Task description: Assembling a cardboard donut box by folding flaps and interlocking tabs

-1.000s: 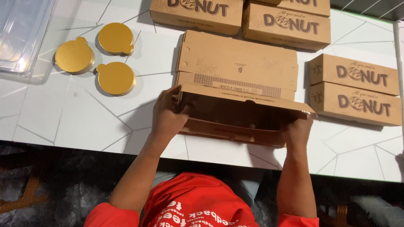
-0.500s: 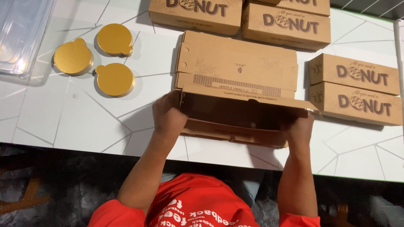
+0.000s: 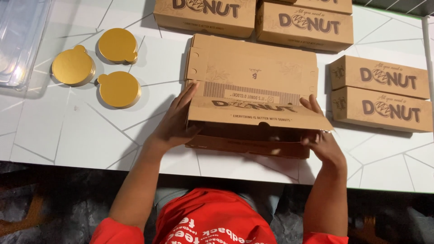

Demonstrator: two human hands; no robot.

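Observation:
A brown cardboard box [image 3: 253,74] lies on the white table [image 3: 68,131] in front of me, its lid partly lowered over the open base [image 3: 244,142]. The lid's printed front flap [image 3: 260,114] faces up. My left hand [image 3: 174,122] grips the lid's left front corner, fingers spread along its side. At the right end of the box, my right hand [image 3: 323,140] holds the lid corner and the base. The inside of the box is dark, so I cannot see any contents.
Three round gold boards [image 3: 118,89] lie at the left, beside a clear plastic tray [image 3: 20,40]. Closed brown boxes stand at the back [image 3: 205,16] and in a pair at the right [image 3: 379,95]. The table's near edge [image 3: 226,174] runs close to my red shirt.
The lid has tipped further toward me, so its printed front flap now shows. Both hands have shifted along the lid's front corners.

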